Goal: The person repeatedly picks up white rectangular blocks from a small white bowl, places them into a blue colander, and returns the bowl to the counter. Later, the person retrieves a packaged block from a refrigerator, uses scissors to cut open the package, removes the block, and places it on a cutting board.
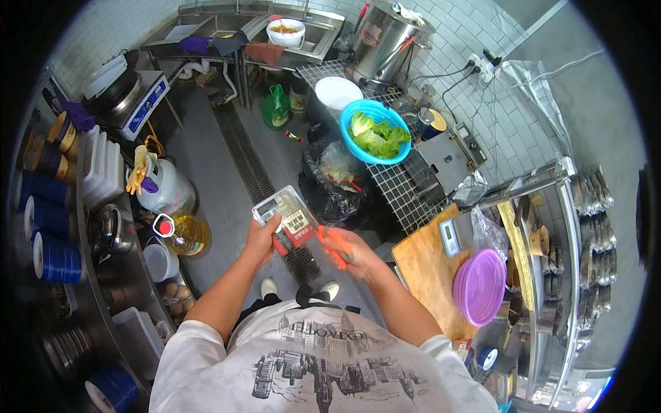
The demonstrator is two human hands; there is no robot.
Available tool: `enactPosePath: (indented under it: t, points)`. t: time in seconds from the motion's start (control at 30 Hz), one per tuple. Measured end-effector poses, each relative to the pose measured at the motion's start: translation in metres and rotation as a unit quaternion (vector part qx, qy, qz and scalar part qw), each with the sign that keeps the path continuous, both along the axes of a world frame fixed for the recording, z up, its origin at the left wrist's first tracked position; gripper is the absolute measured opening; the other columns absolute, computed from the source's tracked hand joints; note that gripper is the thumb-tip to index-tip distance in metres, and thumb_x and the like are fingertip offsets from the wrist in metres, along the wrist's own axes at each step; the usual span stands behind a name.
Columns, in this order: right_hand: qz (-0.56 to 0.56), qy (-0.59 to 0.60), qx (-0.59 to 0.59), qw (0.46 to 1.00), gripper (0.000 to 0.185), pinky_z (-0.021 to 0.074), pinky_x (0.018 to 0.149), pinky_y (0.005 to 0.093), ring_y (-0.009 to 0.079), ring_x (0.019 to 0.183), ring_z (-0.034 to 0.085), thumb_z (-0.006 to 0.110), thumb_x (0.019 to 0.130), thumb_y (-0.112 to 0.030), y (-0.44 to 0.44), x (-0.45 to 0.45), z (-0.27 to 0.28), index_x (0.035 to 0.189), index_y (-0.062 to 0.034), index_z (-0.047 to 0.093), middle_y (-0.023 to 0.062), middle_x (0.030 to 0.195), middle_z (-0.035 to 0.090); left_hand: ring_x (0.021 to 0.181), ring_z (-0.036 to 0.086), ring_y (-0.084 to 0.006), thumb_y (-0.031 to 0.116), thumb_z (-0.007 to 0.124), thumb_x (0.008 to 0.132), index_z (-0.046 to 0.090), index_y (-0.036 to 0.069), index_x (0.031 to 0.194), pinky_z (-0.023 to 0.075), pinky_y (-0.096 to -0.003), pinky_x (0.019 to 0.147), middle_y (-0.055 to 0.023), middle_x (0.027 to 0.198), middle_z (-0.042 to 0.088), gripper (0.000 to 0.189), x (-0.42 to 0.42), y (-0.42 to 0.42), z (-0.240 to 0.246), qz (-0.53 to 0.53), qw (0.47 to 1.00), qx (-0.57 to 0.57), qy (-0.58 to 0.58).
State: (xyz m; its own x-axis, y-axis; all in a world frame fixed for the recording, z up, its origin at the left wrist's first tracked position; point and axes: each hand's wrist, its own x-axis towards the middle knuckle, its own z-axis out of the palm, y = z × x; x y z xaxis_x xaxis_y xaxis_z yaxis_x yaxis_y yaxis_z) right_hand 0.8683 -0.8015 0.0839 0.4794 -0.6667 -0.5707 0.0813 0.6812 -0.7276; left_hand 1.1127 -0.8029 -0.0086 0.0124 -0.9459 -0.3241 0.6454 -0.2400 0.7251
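Note:
My left hand (262,238) grips a clear plastic food package (292,217) by its near left side, with the thumb on top. A red, black and white label with writing covers part of the package. In my right hand (356,253) is an orange hand tool (334,242) that looks like scissors. Its far end meets the package's right edge; whether it is cutting into the plastic I cannot tell. Both hands are held in front of my body, above the floor drain (248,155). Beyond them stands a bin lined with a black bag (323,206), with waste inside.
At right, a blue basket of lettuce (376,160) sits on a wire rack (397,191). A wooden board (413,268) bears a scale (454,235) and purple baskets (477,315). Left are an oil bottle (188,235), a gas cylinder (173,180) and shelving (98,289). Sinks (217,26) stand behind.

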Motion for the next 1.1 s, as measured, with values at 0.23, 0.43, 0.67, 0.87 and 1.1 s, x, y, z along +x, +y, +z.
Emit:
enactPosePath:
  t: [0.23, 0.43, 0.67, 0.87, 1.1]
  points:
    - [0.028, 0.018, 0.001, 0.999, 0.032, 0.0354, 0.040, 0.0209, 0.0065, 0.045, 0.049, 0.069, 0.100, -0.023, -0.006, 0.003, 0.012, 0.123, -0.0021, 0.062, 0.0022, 0.073, 0.060, 0.108, 0.069, -0.0247, 0.009, 0.063, 0.100, 0.052, 0.002, 0.134, 0.0590, -0.0421, 0.093, -0.0131, 0.121, 0.068, 0.036, 0.015, -0.001, -0.010, -0.065, 0.996, 0.056, 0.006]
    - [-0.033, 0.010, -0.001, 0.999, 0.024, 0.0358, 0.041, 0.0193, 0.0064, 0.043, 0.049, 0.068, 0.100, -0.021, -0.001, 0.011, 0.004, 0.113, -0.0015, 0.064, 0.0034, 0.073, 0.061, 0.106, 0.069, -0.0225, 0.011, 0.066, 0.099, 0.055, 0.000, 0.133, 0.0581, -0.0408, 0.094, -0.0122, 0.121, 0.069, 0.038, 0.017, -0.001, -0.011, -0.077, 0.997, -0.019, -0.020]
    - [0.070, 0.076, -0.039, 0.994, 0.020, 0.0318, 0.041, 0.0221, 0.0068, 0.047, 0.046, 0.070, 0.098, -0.024, -0.021, -0.021, 0.009, 0.106, -0.0054, 0.067, 0.0000, 0.072, 0.058, 0.116, 0.064, -0.0211, 0.013, 0.070, 0.096, 0.047, 0.004, 0.137, 0.0537, -0.0391, 0.099, -0.0095, 0.128, 0.066, 0.048, 0.046, -0.018, -0.003, -0.170, 0.957, -0.086, -0.220]
    - [0.124, 0.245, -0.167, 0.947, 0.047, 0.0430, 0.052, 0.0253, 0.0069, 0.059, 0.056, 0.071, 0.096, -0.021, -0.028, -0.013, 0.004, 0.137, -0.0016, 0.063, 0.0012, 0.079, 0.067, 0.117, 0.065, -0.0366, 0.011, 0.072, 0.091, 0.046, 0.005, 0.139, 0.0517, -0.0436, 0.098, -0.0225, 0.126, 0.065, 0.055, 0.037, -0.038, 0.019, -0.110, 0.857, -0.090, -0.496]
    - [0.047, 0.255, -0.187, 0.948, 0.045, 0.0512, 0.066, 0.0279, 0.0088, 0.073, 0.064, 0.071, 0.094, -0.026, 0.000, -0.024, -0.019, 0.132, -0.0027, 0.067, 0.0032, 0.083, 0.072, 0.117, 0.060, -0.0457, 0.013, 0.073, 0.089, 0.046, 0.008, 0.140, 0.0518, -0.0498, 0.097, -0.0228, 0.130, 0.060, 0.058, 0.020, -0.057, 0.018, -0.063, 0.665, -0.257, -0.698]
